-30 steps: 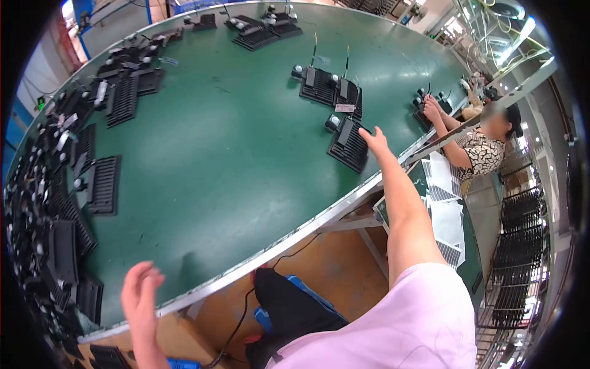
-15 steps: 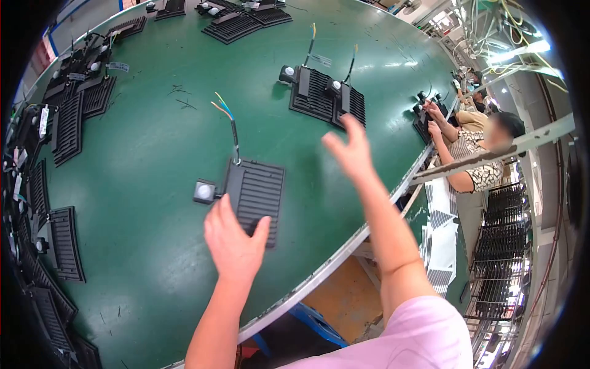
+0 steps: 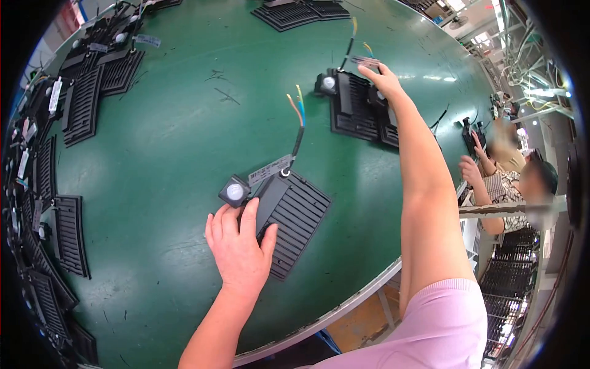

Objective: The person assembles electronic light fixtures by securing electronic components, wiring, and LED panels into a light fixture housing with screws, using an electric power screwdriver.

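A black finned floodlight lies turned at an angle on the green table, its cable with bare coloured wires pointing away. My left hand grips its near left side, thumb on the narrow raised box and fingers beside the small sensor head with its white dome. A printed label sits at the cable's base. Farther off lie two more floodlights, close together. Over the right one is my right hand, its thumb and fingers closed at the cable, next to a blurred label.
Many similar floodlights are heaped along the table's left edge, and more lie at the far side. Wire scraps are scattered on the green tabletop. On the right, a person works at the table edge beside racks.
My right hand has reached forward to the farther floodlights' cable. The near floodlight has rotated clockwise under my left hand, and its label now shows. The view has shifted.
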Action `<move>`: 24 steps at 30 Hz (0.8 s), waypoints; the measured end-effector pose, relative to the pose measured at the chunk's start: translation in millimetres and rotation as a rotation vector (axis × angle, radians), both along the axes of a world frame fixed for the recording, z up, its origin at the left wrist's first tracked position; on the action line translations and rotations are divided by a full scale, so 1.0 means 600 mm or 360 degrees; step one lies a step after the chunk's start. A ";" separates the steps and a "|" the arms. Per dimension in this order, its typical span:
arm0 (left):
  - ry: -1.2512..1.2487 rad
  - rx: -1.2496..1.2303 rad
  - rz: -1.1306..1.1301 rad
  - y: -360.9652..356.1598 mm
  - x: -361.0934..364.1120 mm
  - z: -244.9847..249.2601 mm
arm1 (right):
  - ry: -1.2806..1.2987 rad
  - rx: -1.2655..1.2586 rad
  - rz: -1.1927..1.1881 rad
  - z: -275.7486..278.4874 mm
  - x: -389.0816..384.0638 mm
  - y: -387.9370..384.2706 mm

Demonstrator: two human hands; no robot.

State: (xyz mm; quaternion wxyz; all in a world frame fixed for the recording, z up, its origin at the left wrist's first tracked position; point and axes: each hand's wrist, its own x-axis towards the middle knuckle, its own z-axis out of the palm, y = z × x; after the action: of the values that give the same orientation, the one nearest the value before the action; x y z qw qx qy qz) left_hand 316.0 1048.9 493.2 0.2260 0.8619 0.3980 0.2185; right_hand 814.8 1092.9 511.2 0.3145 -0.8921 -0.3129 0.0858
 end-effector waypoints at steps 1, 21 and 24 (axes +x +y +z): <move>0.0001 -0.0004 0.0009 0.003 -0.006 0.001 | 0.0026 -0.0099 0.0105 0.012 -0.030 0.022; -0.0198 0.0195 0.1056 0.003 -0.528 -0.019 | -0.0496 -0.0288 0.2161 0.060 -0.636 -0.001; -0.0257 0.0178 0.1105 -0.024 -0.590 -0.008 | -0.0976 -0.0323 0.2088 0.028 -0.718 -0.026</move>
State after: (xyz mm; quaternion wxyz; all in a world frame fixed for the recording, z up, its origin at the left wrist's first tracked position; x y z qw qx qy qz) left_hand -38.0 1034.8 488.7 0.1215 0.6662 0.6354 0.3710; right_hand 384.0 1077.1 528.1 0.0124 -0.5298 -0.8475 0.0314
